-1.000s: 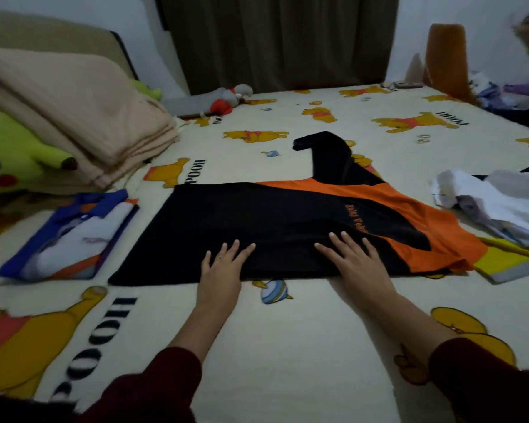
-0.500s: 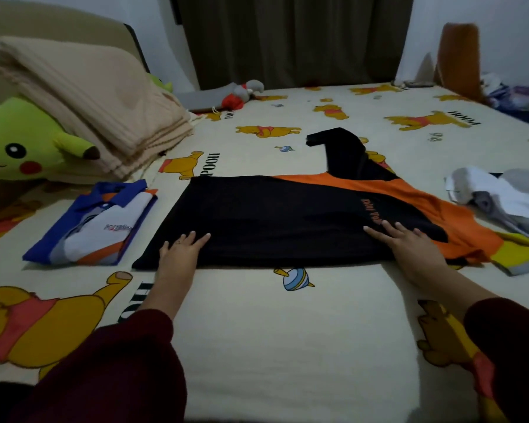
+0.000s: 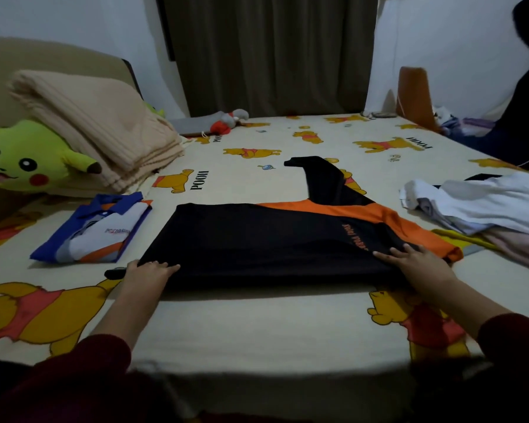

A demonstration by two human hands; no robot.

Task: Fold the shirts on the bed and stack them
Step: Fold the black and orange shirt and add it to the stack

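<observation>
The left hand (image 3: 148,270) and right hand (image 3: 416,264) lie on the black-and-orange shirt's (image 3: 257,239) near edge, fingers straight. A folded blue shirt (image 3: 95,230) lies beside it on the bed (image 3: 257,325).

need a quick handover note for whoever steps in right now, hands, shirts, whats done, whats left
Left hand: on the near left corner of the black and orange shirt; whether it grips or only presses the edge cannot be told.
Right hand: fingers flat on the shirt's near right edge, by the orange shoulder.
The shirt lies across the bed, partly folded lengthwise, one black sleeve sticking out at the far side.
Done: blue and white shirt is folded, to the left.
Left: finish this fold, stack it on the folded one, then work through the unfolded pile on the right.
</observation>
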